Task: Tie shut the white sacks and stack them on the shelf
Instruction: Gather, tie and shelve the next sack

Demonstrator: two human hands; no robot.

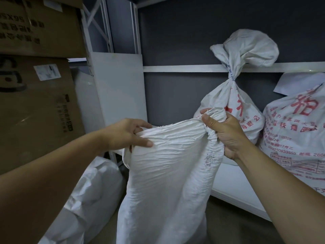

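1. The right hand (226, 132) is clenched in a fist round a bunched handful of the mouth of the untied sack (167, 173), and gathered cloth pokes out above the thumb. This looks like the anchor grip, so it wants a firm squeeze.
2. The left hand (126, 133), well to the left of the right one, pinches the other end of the same mouth edge, with the thumb on the front and the fingers curled behind. The hem runs taut between the two hands.
3. The step appears to be gathering the mouth into a neck. It is best done by walking the left hand along the hem towards the right, pleating cloth into the fist until no opening is left.
4. Just below the right hand is a frayed patch (211, 159) of open weave. Pulling hard there could tear it, so twist the neck above it.
5. The sack's body hangs below both hands. No cord shows in either hand, so one will be needed.
6. Beyond the right hand, a tied sack (233, 106) stands on the shelf (233, 187), its neck cinched with a blue tie (232, 79). That is a fair model for how tight to go. A second printed sack (295, 138) sits to its right.
7. Left of the left hand are cardboard boxes (35, 103), and below that forearm lies a plastic-wrapped bundle (88, 191).
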